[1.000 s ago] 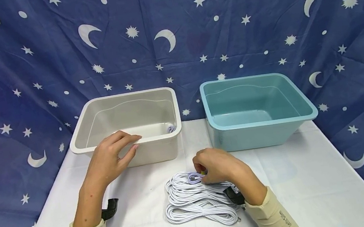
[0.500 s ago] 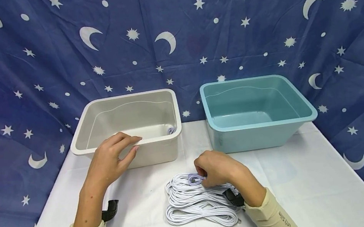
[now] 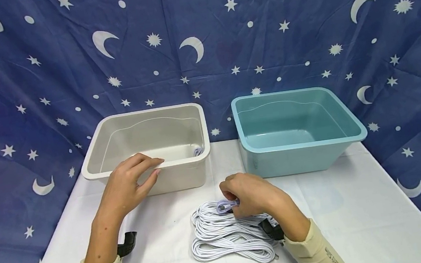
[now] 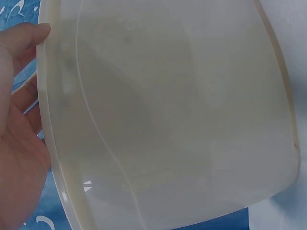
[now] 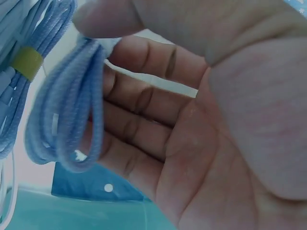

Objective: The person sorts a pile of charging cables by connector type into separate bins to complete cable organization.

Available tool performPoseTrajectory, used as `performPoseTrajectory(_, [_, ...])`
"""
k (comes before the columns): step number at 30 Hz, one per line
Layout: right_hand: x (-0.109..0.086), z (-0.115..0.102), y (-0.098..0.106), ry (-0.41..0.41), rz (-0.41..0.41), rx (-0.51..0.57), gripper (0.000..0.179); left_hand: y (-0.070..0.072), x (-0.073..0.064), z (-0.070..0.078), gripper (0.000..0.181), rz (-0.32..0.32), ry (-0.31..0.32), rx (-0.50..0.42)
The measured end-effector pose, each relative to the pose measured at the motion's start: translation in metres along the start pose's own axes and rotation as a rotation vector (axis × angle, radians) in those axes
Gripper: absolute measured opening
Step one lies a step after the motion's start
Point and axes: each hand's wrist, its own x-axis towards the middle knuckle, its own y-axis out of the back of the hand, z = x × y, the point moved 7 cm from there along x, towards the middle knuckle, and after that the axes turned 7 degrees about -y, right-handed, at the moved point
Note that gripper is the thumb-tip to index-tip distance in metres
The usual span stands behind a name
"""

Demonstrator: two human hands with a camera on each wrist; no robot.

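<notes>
With relaxed fingers, my left hand (image 3: 126, 183) rests on the front rim of the beige bin (image 3: 184, 171); the left wrist view has the thumb (image 4: 38, 33) at the rim and the fingers partly behind it. My right hand (image 3: 249, 193) pinches a small lavender cable bundle (image 3: 224, 207), whose loops hang from thumb and fingertips in the right wrist view. Under and beside it lies a pile of white coiled cables (image 3: 230, 241) on the table. Another lavender bundle with a yellow band (image 5: 27, 62) shows at the left of the right wrist view.
A teal bin (image 3: 279, 160) stands at the back right, with no contents visible. Inside the beige bin's right end lies a small lavender bundle (image 3: 198, 150). White cloth (image 3: 162, 246) covers the table, and a blue star-and-moon curtain (image 3: 216, 58) hangs behind.
My right hand's fingers have shifted slightly left and closed on the lavender bundle atop the pile. My left hand has stayed at the beige bin's rim.
</notes>
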Motion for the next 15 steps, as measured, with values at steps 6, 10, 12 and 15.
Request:
performPoseTrajectory(6, [-0.002,-0.004,0.010,0.036,0.078,0.021,0.022,0.000,-0.001,-0.001,0.023,0.003,0.002,0.000])
performPoseTrajectory(10, [-0.002,-0.007,0.016,0.044,0.113,0.030,0.022,-0.001,-0.001,-0.001,0.023,0.000,0.001,-0.006])
performPoseTrajectory(12, [-0.003,-0.008,0.019,0.048,0.126,0.033,0.022,0.000,0.000,0.000,0.023,-0.001,0.001,-0.006])
performPoseTrajectory(15, [-0.004,-0.011,0.023,0.069,0.157,0.036,0.021,0.000,0.000,0.000,0.023,0.000,0.000,-0.005])
